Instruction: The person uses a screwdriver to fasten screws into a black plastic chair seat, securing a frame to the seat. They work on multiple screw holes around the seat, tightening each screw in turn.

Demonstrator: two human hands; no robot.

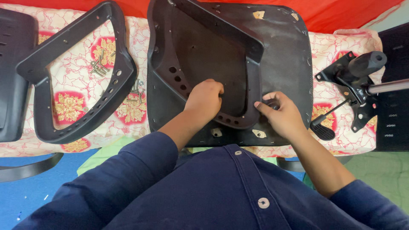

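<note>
Seat pan [281,55] and the armrest frame [76,76] are both plain black, sitting on a cream cloth [140,38] with red crackle lines and gold floral squares. Sleeves [140,170] are navy, backdrop [341,12] bright red.

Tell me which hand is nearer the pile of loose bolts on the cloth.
Left. The left hand rests on the frame on the seat base, nearer the bolts; the right hand is farther right, at the frame's outer edge.
</note>
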